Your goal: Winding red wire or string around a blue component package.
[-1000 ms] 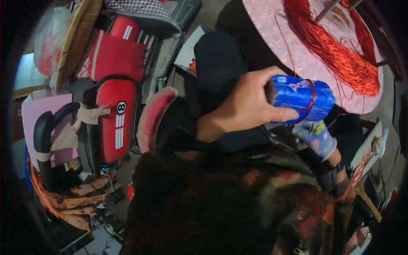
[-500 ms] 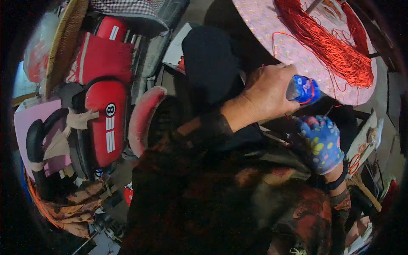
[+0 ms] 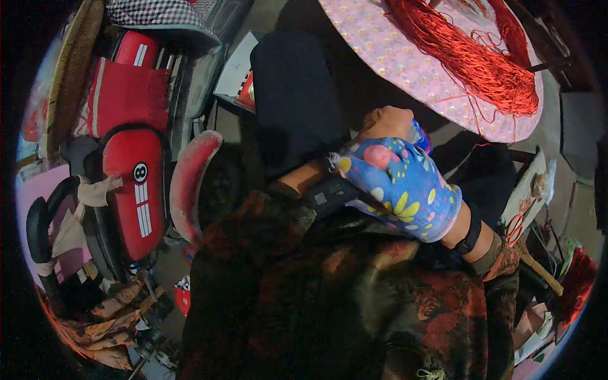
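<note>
My bare left hand [image 3: 385, 120] is closed around a blue can [image 3: 422, 135], of which only a small part shows past my fingers. It sits just below the edge of a round pink patterned tabletop [image 3: 380, 38]. My right hand [image 3: 405, 187] wears a blue flowered glove and lies across my left wrist, back up, its fingertips pointing left. Its palm side is hidden, so I cannot see whether it grips anything. A dark strap [image 3: 324, 196] shows under the glove.
A tangled heap of red thread [image 3: 475, 57] lies on the tabletop. A dark cloth [image 3: 294, 95] hangs below the table. A red toy ride-on car [image 3: 130, 183] and a checked cloth [image 3: 158, 16] fill the left side. Cluttered boxes and sticks [image 3: 532, 209] stand at the right.
My left hand has drawn the blue can down and in toward my body. My gloved right hand has come up and now covers my left wrist.
</note>
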A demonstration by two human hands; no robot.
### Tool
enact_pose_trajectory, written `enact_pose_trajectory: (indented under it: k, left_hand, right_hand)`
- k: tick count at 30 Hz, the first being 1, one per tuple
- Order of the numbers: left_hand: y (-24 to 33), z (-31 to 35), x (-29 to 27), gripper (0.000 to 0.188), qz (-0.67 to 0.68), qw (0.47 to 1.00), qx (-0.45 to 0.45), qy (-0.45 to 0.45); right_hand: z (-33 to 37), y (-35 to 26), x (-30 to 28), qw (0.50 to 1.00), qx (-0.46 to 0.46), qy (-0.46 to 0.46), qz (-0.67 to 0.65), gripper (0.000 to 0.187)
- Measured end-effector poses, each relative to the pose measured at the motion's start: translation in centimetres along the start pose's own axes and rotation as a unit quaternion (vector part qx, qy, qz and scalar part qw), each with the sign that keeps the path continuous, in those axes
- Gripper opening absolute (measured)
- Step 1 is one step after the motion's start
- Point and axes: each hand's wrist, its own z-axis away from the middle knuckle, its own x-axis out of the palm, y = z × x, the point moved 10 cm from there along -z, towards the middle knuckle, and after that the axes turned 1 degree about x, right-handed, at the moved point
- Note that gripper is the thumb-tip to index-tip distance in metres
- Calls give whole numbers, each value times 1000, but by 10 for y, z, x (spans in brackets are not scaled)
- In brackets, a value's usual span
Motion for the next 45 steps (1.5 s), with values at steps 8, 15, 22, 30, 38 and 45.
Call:
enact_pose_trajectory:
  k: [8, 15, 22, 30, 38, 45]
  left_hand:
    - [18, -19, 39, 56, 440, 893, 10, -93]
    - [5, -14, 53, 47, 649, 755, -79, -59]
    - [39, 17, 31, 47, 628, 774, -80, -7]
    - [-2, -13, 10, 56, 54, 993, 18, 108]
    - [5, 117, -2, 34, 411, 898, 147, 65]
    - [-95, 110, 98, 31, -5, 972, -202, -120]
  right_hand:
    - [17, -10, -8, 987, -126, 71, 67, 42]
    - [18, -9, 1, 984, -139, 76, 80, 43]
    - [29, -12, -9, 986, -135, 75, 62, 45]
    - [21, -13, -16, 994, -93, -34, -41, 46]
    - [0, 20, -27, 991, 84, 100, -26, 47]
    - [-4, 55, 55, 995, 71, -6, 65, 29]
